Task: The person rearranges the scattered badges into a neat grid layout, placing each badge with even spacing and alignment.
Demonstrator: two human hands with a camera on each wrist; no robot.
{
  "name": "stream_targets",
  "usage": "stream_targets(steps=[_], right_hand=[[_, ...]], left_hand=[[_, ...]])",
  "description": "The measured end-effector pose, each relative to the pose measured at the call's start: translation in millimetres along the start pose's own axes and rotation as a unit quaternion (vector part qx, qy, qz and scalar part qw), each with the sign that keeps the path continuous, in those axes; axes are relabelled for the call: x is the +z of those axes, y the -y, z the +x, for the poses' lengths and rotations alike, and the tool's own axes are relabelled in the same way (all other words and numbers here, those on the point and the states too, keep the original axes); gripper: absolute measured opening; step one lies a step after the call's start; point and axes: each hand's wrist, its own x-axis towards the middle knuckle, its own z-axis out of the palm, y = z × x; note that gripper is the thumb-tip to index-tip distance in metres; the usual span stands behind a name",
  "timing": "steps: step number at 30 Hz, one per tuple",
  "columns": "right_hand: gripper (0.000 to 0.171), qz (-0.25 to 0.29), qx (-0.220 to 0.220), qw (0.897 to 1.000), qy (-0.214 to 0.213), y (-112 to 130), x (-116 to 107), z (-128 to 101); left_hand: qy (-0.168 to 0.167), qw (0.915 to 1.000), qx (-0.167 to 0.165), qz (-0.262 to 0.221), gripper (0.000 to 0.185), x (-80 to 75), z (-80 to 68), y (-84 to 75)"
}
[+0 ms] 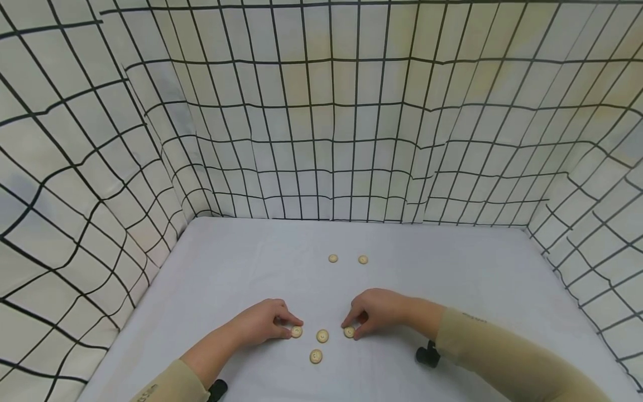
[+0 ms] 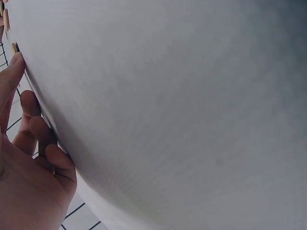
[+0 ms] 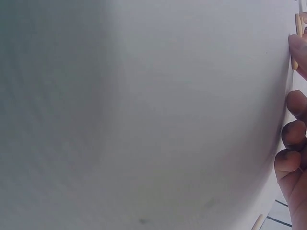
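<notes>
My left hand (image 1: 263, 322) pinches a round pale wooden button (image 1: 297, 331) between thumb and forefinger, low on the white table. To the right, my right hand (image 1: 378, 312) holds a similar button (image 1: 349, 332) by its edges with thumb and forefinger. Between the two hands lies a third button (image 1: 322, 336), touched by neither. Another button (image 1: 316, 356) rests a little nearer to me. In the left wrist view the left thumb (image 2: 17, 62) meets the rim of its button. The right wrist view shows a button (image 3: 295, 62) edge-on beside the right fingertips.
Farther back on the white cloth (image 1: 261, 262) lie two more buttons, one on the left (image 1: 333, 258) and one on the right (image 1: 363, 259). White curtains with a black grid pattern (image 1: 331, 123) enclose the table at the back and both sides.
</notes>
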Motion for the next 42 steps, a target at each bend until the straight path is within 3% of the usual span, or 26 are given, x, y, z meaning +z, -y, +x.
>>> stream_targets(steps=[9,26,42], right_hand=[[0.026,-0.008,-0.005,1.000,-0.010,0,0,-3],[0.027,0.012,0.048,0.998,-0.032,-14,-8,-13],[0.026,0.020,0.161,0.982,-0.094,-65,-32,-30]], left_hand=[[0.003,1.0000,-0.002,0.004,0.026,0.3,1.5,-0.4],[0.002,1.0000,0.000,0.004,0.026,1.1,2.3,1.2],[0.001,1.0000,-0.002,0.000,0.025,-0.2,1.8,0.6]])
